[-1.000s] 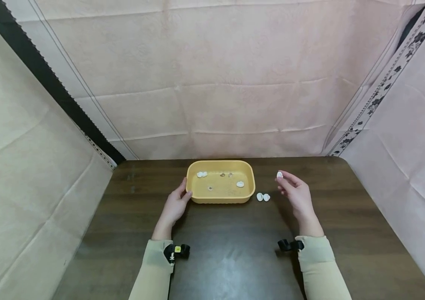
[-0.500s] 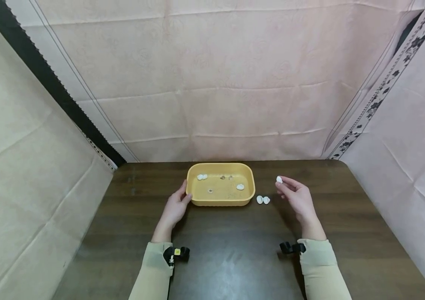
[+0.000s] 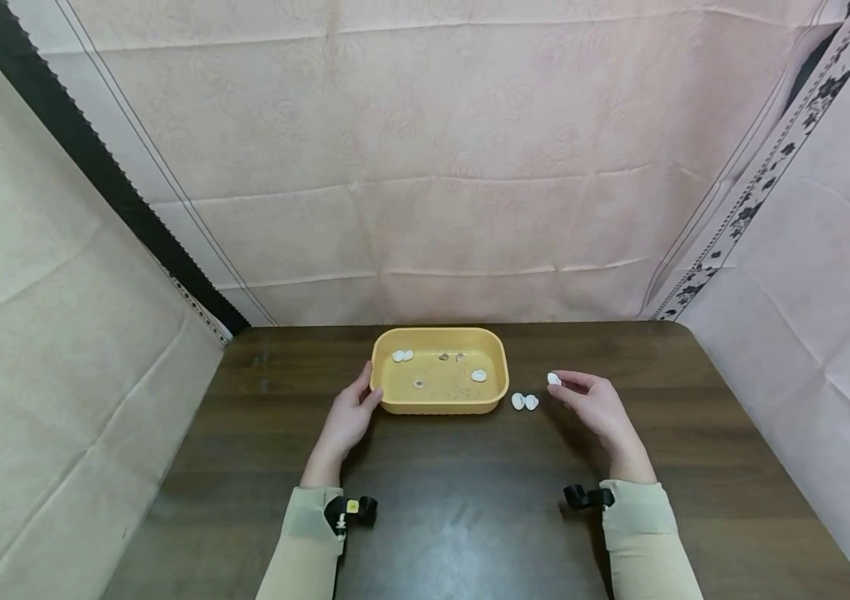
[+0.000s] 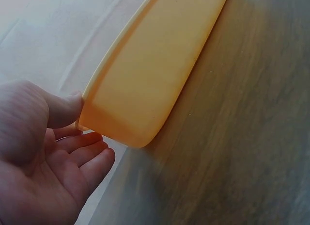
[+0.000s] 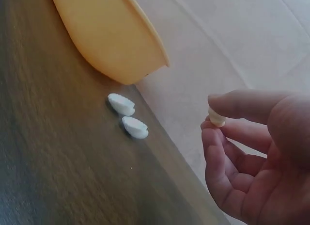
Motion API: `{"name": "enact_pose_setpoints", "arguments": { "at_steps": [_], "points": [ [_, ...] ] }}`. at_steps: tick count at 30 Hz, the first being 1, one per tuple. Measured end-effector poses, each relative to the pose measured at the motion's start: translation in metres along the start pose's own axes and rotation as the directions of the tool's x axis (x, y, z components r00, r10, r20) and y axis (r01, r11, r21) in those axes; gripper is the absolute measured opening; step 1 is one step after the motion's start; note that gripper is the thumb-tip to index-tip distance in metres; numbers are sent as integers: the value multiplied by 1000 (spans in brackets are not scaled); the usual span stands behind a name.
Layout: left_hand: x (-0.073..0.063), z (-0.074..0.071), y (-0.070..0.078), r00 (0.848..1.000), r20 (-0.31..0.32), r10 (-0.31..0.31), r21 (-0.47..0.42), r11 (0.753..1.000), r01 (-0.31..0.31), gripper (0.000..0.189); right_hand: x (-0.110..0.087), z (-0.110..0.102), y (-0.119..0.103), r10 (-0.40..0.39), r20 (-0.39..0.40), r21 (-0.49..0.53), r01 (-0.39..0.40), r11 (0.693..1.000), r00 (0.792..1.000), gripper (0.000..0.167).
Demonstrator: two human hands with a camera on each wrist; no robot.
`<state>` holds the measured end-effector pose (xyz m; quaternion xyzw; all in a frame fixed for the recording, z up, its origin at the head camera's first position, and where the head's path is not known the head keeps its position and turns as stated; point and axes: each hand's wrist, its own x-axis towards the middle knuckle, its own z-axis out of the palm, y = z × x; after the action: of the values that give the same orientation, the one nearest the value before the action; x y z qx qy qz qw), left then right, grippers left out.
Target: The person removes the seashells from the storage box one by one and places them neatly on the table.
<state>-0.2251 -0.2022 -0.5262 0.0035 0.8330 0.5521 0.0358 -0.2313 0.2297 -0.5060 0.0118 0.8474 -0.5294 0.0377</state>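
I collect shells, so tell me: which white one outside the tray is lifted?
The white shell pinched by the right hand; the other two lie on the table.

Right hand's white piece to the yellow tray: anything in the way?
Two white pieces lie on the table by the tray, roughly between it and the right hand. The held piece looks raised above them, so they probably won't block it; the tray's wall likely needs clearing.

We are recording a yellow tray [image 3: 440, 408], white shells [image 5: 135, 128], a brown wood-grained table [image 3: 462, 492], pale green sleeves [image 3: 642, 525], black wrist straps [image 3: 336, 512], pinkish-white cloth [image 3: 432, 125] and a black-on-white floral border [image 3: 758, 187].
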Motion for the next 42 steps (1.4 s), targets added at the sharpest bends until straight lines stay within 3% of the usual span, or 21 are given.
{"name": "enact_pose_setpoints", "arguments": {
  "at_steps": [12, 28, 42],
  "points": [
    [0, -1, 2, 1000, 2, 7, 6, 1000, -7, 63, 1, 0, 7, -10, 41, -27, 11, 1000, 999, 47],
    [-1, -2, 1, 1000, -7, 23, 11, 1000, -23, 62, 4, 2, 20, 17, 79, -218, 0, 976, 997, 39],
    [-2, -1, 1, 1000, -12, 11, 19, 1000, -11, 62, 4, 8, 19, 16, 61, -295, 3, 956, 998, 35]
  ]
}}
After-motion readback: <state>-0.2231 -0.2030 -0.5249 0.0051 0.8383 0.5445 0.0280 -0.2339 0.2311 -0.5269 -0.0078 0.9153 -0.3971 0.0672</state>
